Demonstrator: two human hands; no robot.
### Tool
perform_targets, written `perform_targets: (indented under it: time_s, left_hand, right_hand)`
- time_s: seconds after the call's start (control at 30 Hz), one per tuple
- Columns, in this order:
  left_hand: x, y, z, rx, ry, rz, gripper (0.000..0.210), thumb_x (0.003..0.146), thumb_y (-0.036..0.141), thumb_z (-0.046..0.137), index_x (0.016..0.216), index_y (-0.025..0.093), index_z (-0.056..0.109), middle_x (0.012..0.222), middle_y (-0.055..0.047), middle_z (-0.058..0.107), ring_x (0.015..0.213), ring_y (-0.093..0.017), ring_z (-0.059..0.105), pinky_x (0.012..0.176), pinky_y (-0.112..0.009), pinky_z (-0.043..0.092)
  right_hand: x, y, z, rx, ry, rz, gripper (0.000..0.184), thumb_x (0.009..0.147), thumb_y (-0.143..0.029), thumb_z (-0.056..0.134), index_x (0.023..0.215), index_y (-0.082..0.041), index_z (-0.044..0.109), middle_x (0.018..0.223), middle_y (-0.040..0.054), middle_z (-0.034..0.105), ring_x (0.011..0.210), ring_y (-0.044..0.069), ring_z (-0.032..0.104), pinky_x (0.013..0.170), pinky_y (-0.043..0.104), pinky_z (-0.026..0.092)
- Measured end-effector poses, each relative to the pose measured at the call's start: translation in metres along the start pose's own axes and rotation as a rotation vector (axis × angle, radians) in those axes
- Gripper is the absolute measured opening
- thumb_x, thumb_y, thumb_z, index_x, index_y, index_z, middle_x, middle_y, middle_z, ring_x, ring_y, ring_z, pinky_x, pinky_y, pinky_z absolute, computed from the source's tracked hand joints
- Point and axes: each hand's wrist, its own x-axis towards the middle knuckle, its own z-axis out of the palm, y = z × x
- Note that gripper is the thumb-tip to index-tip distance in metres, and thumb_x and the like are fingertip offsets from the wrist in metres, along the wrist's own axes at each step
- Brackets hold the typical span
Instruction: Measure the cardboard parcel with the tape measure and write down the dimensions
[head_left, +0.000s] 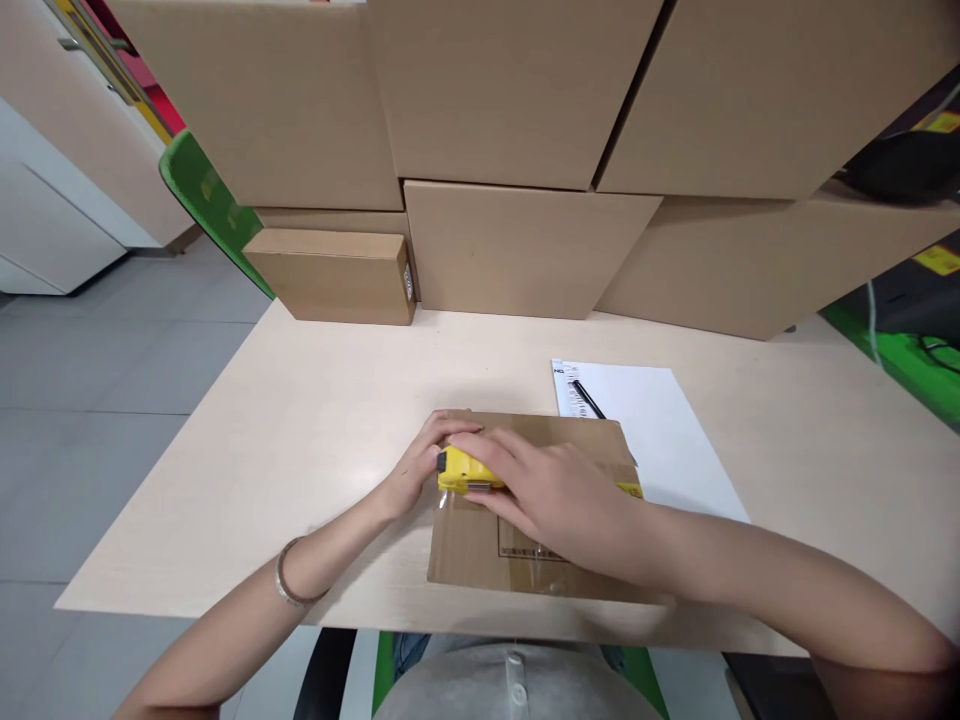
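A taped cardboard box [469, 555] lies flat on the table in front of me, a printed label frame on its top partly covered by my arm. My right hand [551, 490] is wrapped around a yellow tape measure [463, 470] with a black end, over the box's left part. At the box's far left corner, my left hand [420, 460] grips the edge, its fingers bent over the top close to the tape measure. No drawn-out blade can be made out.
Behind the box lies a white sheet [660, 420] with a black pen [589, 400] on it. Large stacked cartons [517, 250] wall off the table's back. A smaller brown box [337, 280] stands at the back left, near a green chair back [210, 200].
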Motion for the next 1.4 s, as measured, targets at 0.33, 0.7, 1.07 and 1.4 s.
perform_targets:
  time_s: [0.33, 0.7, 1.07, 1.4]
  left_hand:
    - [0.0, -0.009, -0.004, 0.035, -0.039, 0.005, 0.045, 0.103, 0.061, 0.046, 0.136, 0.036, 0.065, 0.128, -0.009, 0.059, 0.125, -0.033, 0.05, 0.111, -0.052, 0.037]
    - [-0.004, -0.013, -0.002, -0.023, 0.055, -0.029, 0.073, 0.104, 0.07, 0.019, 0.125, 0.023, 0.07, 0.128, -0.012, 0.061, 0.126, -0.033, 0.051, 0.114, -0.052, 0.038]
    - [0.003, -0.009, -0.014, 0.063, -0.162, 0.098, 0.052, 0.1, 0.06, 0.058, 0.145, 0.034, 0.056, 0.142, -0.012, 0.054, 0.149, -0.038, 0.039, 0.12, -0.057, 0.034]
    - [0.014, -0.012, -0.019, 0.023, -0.224, 0.147, 0.054, 0.097, 0.059, 0.063, 0.143, 0.031, 0.059, 0.137, -0.013, 0.057, 0.141, -0.036, 0.049, 0.115, -0.052, 0.041]
  right_hand:
    - [-0.086, 0.036, -0.03, 0.334, 0.091, 0.39, 0.047, 0.101, -0.04, 0.064, 0.147, -0.037, 0.053, 0.14, 0.0039, 0.07, 0.102, 0.02, 0.077, 0.082, 0.032, 0.064]
    - [0.001, -0.008, -0.013, -0.031, 0.011, -0.093, 0.051, 0.106, -0.031, 0.057, 0.156, -0.03, 0.048, 0.115, 0.0063, 0.073, 0.06, 0.013, 0.061, 0.044, 0.027, 0.034]
    - [-0.091, 0.043, -0.048, 0.181, -0.017, 0.196, 0.051, 0.105, -0.028, 0.059, 0.153, -0.043, 0.05, 0.131, 0.0016, 0.073, 0.099, 0.018, 0.076, 0.081, 0.028, 0.06]
    - [-0.192, 0.096, -0.059, 0.244, 0.134, 0.532, 0.043, 0.097, -0.049, 0.066, 0.14, -0.043, 0.067, 0.139, 0.0039, 0.073, 0.108, 0.03, 0.076, 0.086, 0.039, 0.066]
